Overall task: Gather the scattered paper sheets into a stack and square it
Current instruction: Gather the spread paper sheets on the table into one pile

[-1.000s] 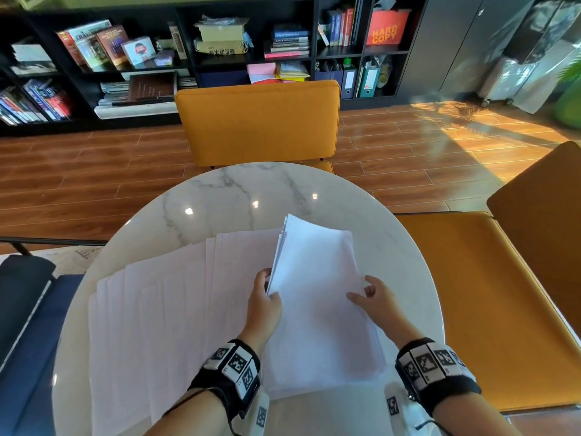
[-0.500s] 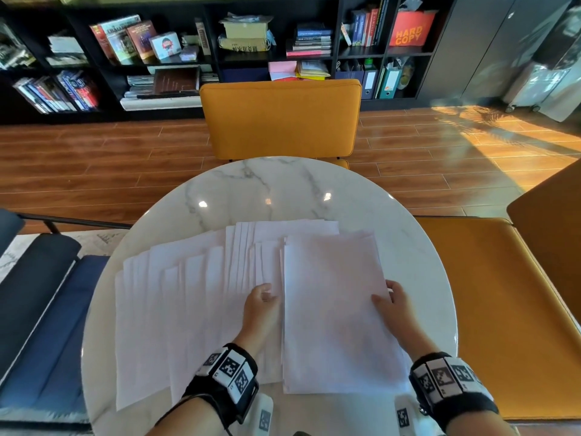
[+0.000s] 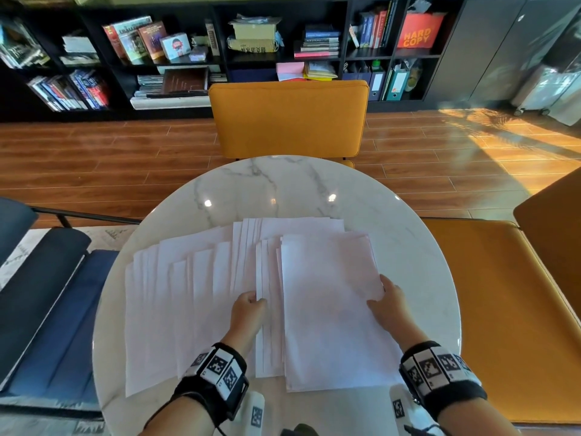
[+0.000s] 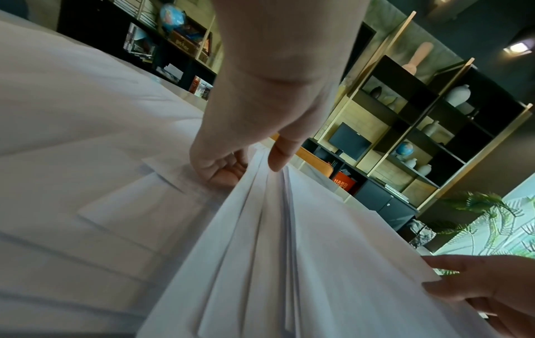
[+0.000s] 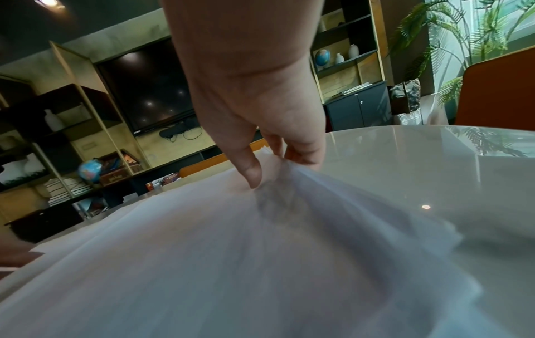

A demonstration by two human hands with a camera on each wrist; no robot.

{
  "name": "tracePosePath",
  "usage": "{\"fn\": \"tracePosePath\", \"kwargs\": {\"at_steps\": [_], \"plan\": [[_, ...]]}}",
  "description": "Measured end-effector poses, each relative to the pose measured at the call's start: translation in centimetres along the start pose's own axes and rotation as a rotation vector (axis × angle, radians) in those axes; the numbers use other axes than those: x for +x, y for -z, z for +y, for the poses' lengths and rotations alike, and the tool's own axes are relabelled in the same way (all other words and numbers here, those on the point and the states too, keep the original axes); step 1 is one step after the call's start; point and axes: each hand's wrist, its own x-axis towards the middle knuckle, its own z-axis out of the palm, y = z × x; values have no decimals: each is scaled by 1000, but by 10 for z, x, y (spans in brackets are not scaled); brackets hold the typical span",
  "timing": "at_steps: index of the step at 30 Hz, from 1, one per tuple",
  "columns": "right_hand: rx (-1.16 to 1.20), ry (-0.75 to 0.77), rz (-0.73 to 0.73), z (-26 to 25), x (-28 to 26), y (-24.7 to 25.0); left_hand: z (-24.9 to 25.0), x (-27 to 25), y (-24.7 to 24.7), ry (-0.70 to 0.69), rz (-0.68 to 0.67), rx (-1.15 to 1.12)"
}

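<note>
While white sheets [image 3: 195, 297] lie fanned across the lower centre of a round marble table [image 3: 283, 190], the left hand [image 3: 248, 313] pinches the edge of several, thumb on top. The right hand [image 3: 388, 305] pinches the right edge of the stack [image 3: 330, 303] at lower right.

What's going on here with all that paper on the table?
A person is gathering loose white sheets on a round marble table. The left hand pinches the edges of a few fanned sheets, while the right hand grips the right edge of a partly gathered pile. Many spread sheets still lie overlapping to the left, so the stack is not yet complete or squared.
</note>
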Motion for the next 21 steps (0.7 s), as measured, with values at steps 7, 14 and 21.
{"fn": "tracePosePath", "kwargs": {"at_steps": [7,14,21], "plan": [[-53,-14,-59,-18,-17,-6,5,0,-15,-26,-45,135],[52,11,-155,-16,-20,-14,8,-6,-18,-115,-52,100],[229,3,-127,-12,-22,-6,12,-5,-16,-244,-55,-20]]}}
